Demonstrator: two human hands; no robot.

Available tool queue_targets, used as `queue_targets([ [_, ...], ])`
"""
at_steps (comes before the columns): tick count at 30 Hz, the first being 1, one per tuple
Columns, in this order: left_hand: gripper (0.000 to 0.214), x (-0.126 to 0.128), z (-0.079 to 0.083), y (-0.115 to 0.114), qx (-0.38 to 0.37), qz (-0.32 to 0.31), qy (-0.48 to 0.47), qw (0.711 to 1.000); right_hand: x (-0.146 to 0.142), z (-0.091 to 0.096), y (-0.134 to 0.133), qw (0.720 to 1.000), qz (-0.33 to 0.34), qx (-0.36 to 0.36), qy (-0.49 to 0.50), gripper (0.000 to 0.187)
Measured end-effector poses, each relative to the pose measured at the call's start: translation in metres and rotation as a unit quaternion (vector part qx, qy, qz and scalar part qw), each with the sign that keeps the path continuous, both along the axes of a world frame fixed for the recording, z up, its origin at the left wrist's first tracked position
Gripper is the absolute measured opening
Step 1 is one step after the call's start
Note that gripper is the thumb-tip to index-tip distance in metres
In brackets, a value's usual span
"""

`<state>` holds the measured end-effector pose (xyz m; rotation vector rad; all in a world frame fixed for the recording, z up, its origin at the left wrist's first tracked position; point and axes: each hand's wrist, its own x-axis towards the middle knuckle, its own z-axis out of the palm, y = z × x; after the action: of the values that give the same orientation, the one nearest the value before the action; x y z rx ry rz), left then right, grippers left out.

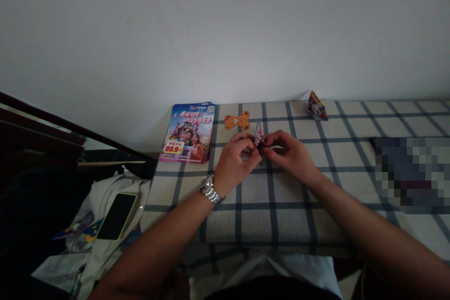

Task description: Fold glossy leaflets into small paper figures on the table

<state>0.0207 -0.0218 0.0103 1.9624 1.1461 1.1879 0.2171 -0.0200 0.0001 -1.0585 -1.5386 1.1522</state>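
Observation:
Between my two hands, just above the checked tablecloth, stands a small piece of folded printed paper (259,136) with a pointed top. My left hand (236,155), with a metal watch (211,189) at its wrist, pinches the paper from the left side. From the right, my right hand (288,153) grips its lower right part between thumb and fingers. The fingertips hide the bottom of the paper. Beyond my hands lies a flat orange bear cutout (237,121). Farther back on the right, another folded paper piece (317,107) with a similar pointed shape stands on the cloth.
A stack of printed flyers (190,133) lies at the table's left edge. The checked tablecloth (291,218) covers the table, which meets a white wall (225,33). A blurred-out flat item (415,173) is at right. Below left, a phone (117,216) rests on pale cloth or bags.

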Motion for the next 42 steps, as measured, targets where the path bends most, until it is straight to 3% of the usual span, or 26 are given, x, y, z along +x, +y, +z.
queue_targets([
  [8,0.011,-0.0008,-0.0023,0.0012,-0.034,-0.018,-0.047,0.998,0.0011,-0.0013,0.0019,1.000,-0.001,-0.002,0.007,0.021],
  [14,0.010,-0.0014,-0.0023,0.0012,-0.040,-0.016,-0.058,0.997,0.0016,-0.0040,0.0058,0.999,0.004,-0.028,0.024,0.046],
  [42,0.020,0.0007,-0.0028,-0.0021,-0.004,-0.002,-0.033,0.999,0.0026,-0.0006,0.0084,0.993,0.041,-0.071,0.079,0.054],
])
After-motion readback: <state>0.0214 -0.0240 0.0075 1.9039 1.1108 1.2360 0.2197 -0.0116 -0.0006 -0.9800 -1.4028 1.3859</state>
